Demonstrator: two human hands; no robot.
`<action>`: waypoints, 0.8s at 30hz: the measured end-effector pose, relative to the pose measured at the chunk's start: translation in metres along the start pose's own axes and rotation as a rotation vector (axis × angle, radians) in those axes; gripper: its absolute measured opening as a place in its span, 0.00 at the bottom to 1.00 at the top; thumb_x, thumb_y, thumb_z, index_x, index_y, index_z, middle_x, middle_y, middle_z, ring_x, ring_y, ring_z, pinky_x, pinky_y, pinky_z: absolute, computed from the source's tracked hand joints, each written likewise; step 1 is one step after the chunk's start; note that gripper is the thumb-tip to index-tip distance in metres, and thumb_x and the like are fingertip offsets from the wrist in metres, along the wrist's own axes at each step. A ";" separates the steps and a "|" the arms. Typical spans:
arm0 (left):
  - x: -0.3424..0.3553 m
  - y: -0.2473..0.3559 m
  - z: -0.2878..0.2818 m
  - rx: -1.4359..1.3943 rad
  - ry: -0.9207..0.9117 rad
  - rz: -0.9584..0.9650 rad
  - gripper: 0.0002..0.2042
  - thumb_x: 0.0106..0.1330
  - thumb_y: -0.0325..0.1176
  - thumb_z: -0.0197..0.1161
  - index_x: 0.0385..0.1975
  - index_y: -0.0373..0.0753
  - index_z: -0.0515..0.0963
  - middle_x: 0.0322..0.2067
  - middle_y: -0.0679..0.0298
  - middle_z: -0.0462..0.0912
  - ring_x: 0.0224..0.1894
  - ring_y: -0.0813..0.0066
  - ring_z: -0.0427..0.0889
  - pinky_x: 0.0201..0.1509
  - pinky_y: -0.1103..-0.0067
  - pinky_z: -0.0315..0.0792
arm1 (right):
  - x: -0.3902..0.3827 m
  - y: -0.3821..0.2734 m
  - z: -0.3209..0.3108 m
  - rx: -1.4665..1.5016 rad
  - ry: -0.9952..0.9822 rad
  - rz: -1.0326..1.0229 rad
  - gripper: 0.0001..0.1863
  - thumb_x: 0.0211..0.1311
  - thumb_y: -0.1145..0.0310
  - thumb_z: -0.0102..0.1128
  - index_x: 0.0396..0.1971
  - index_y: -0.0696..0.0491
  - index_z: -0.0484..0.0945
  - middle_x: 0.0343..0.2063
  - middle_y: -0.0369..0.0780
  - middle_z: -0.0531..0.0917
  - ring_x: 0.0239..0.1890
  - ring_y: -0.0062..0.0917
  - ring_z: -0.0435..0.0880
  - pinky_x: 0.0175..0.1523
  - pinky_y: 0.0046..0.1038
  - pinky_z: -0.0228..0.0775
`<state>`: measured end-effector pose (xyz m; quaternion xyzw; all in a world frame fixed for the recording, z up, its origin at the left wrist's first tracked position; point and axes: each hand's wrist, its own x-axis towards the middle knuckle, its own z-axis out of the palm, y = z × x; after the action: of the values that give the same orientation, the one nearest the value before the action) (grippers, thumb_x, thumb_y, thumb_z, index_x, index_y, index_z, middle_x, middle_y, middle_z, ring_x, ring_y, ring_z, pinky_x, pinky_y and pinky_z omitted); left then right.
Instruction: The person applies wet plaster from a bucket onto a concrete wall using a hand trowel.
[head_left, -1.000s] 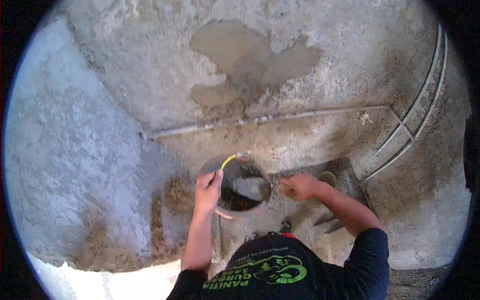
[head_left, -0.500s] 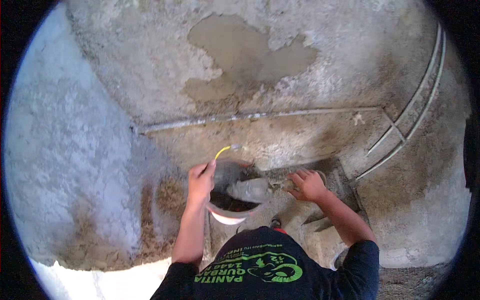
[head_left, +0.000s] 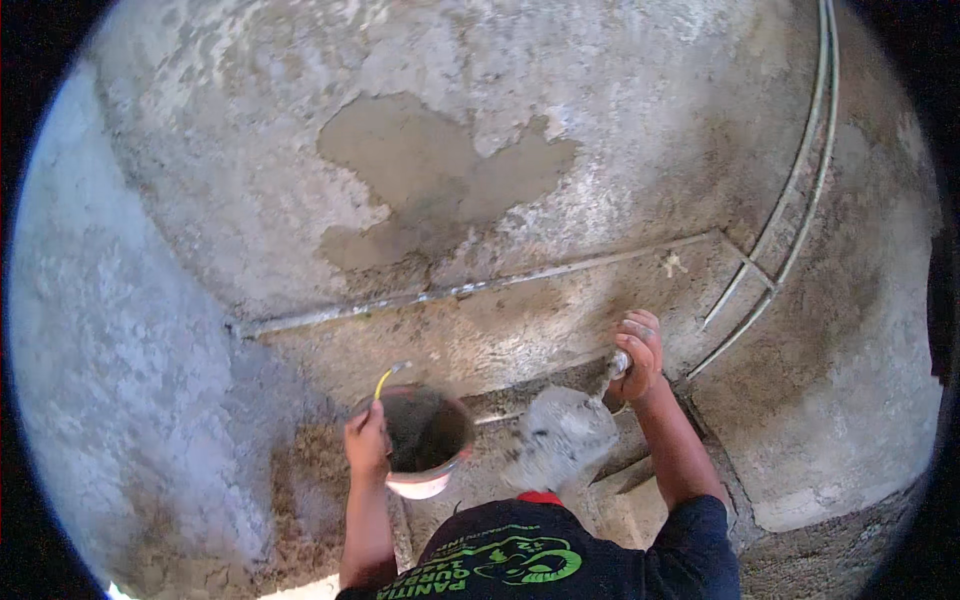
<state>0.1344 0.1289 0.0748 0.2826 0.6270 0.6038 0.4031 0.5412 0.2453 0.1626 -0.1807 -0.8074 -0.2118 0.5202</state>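
Note:
My left hand (head_left: 368,440) is closed on the side of a bucket (head_left: 420,487), gripping it by its rim or handle; the exact hold is hidden. A yellow-sleeved piece (head_left: 382,382), seemingly part of the bucket's handle, sticks up above that hand. Dark grey contents, which look like mortar, show inside the bucket. My right hand (head_left: 640,350) is wrapped round the handle of a trowel (head_left: 565,432). The trowel's broad blade, smeared with grey and slightly blurred, hangs to the right of the bucket, apart from it.
Ahead rises a rough cement wall with a darker, damp-looking patch (head_left: 440,175). A thin pipe (head_left: 480,288) runs along its lower part. Two curved pipes (head_left: 805,170) climb the right side. A bluish-grey wall (head_left: 140,330) stands at left.
The trowel has come out of the bucket and moved right, with my right hand raised. My left hand and the bucket sit lower and further left in view; the view has also shifted.

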 end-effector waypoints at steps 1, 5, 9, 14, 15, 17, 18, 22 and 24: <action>0.000 -0.004 -0.005 -0.038 0.036 -0.029 0.19 0.71 0.39 0.59 0.16 0.43 0.67 0.11 0.73 0.62 0.10 0.82 0.61 0.14 0.80 0.52 | -0.003 0.010 0.001 0.040 0.056 0.002 0.21 0.62 0.58 0.59 0.48 0.56 0.70 0.41 0.48 0.81 0.42 0.45 0.80 0.48 0.49 0.72; -0.003 -0.015 -0.018 0.010 0.198 -0.056 0.17 0.71 0.39 0.59 0.18 0.44 0.68 0.12 0.74 0.61 0.11 0.84 0.61 0.13 0.81 0.50 | -0.019 0.047 0.018 0.189 0.231 0.066 0.24 0.65 0.53 0.59 0.53 0.54 0.68 0.43 0.48 0.79 0.45 0.44 0.79 0.49 0.48 0.72; -0.001 -0.039 -0.020 -0.013 0.325 -0.038 0.17 0.71 0.39 0.59 0.18 0.44 0.68 0.12 0.74 0.62 0.10 0.84 0.59 0.12 0.81 0.48 | -0.026 0.077 0.012 0.189 0.317 0.136 0.26 0.65 0.56 0.61 0.56 0.53 0.66 0.45 0.47 0.79 0.46 0.43 0.79 0.49 0.47 0.72; -0.004 -0.071 -0.018 0.002 0.492 -0.049 0.17 0.70 0.37 0.59 0.17 0.44 0.67 0.12 0.73 0.61 0.09 0.83 0.58 0.11 0.80 0.47 | -0.030 0.111 0.024 0.325 0.582 0.166 0.24 0.70 0.53 0.53 0.58 0.50 0.61 0.34 0.50 0.82 0.35 0.42 0.82 0.44 0.47 0.74; 0.000 -0.077 -0.010 -0.002 0.475 -0.061 0.17 0.70 0.37 0.59 0.17 0.44 0.67 0.12 0.73 0.61 0.09 0.83 0.58 0.11 0.80 0.47 | -0.032 0.119 0.013 0.310 0.568 0.166 0.24 0.70 0.53 0.53 0.58 0.50 0.61 0.34 0.50 0.82 0.35 0.42 0.82 0.44 0.47 0.74; -0.001 -0.084 -0.016 0.063 0.519 -0.041 0.18 0.70 0.38 0.59 0.17 0.44 0.66 0.11 0.73 0.60 0.09 0.82 0.58 0.11 0.79 0.47 | -0.037 0.129 0.018 0.285 0.593 0.153 0.24 0.70 0.51 0.53 0.57 0.49 0.61 0.34 0.52 0.83 0.33 0.43 0.82 0.43 0.48 0.73; 0.000 -0.087 -0.017 0.069 0.537 -0.042 0.18 0.70 0.38 0.59 0.17 0.44 0.66 0.11 0.73 0.60 0.09 0.82 0.58 0.11 0.79 0.47 | -0.039 0.135 0.023 0.302 0.595 0.160 0.24 0.70 0.51 0.53 0.57 0.49 0.61 0.34 0.52 0.83 0.33 0.43 0.82 0.43 0.48 0.73; -0.006 -0.089 -0.008 0.014 0.582 -0.032 0.17 0.70 0.37 0.59 0.17 0.44 0.67 0.12 0.73 0.61 0.08 0.81 0.58 0.10 0.78 0.49 | -0.061 0.156 0.016 0.426 0.550 0.226 0.21 0.63 0.64 0.58 0.52 0.55 0.65 0.35 0.52 0.83 0.34 0.41 0.81 0.43 0.44 0.73; -0.012 -0.087 0.001 -0.042 0.564 -0.063 0.16 0.69 0.36 0.61 0.18 0.44 0.69 0.12 0.74 0.62 0.08 0.80 0.58 0.10 0.77 0.51 | -0.071 0.153 0.015 0.705 0.524 0.518 0.18 0.56 0.57 0.59 0.34 0.59 0.77 0.36 0.49 0.83 0.42 0.41 0.78 0.51 0.44 0.69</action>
<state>0.1526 0.1095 -0.0091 0.0752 0.7104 0.6585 0.2369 0.6357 0.3774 0.1158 -0.1292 -0.6010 0.1709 0.7700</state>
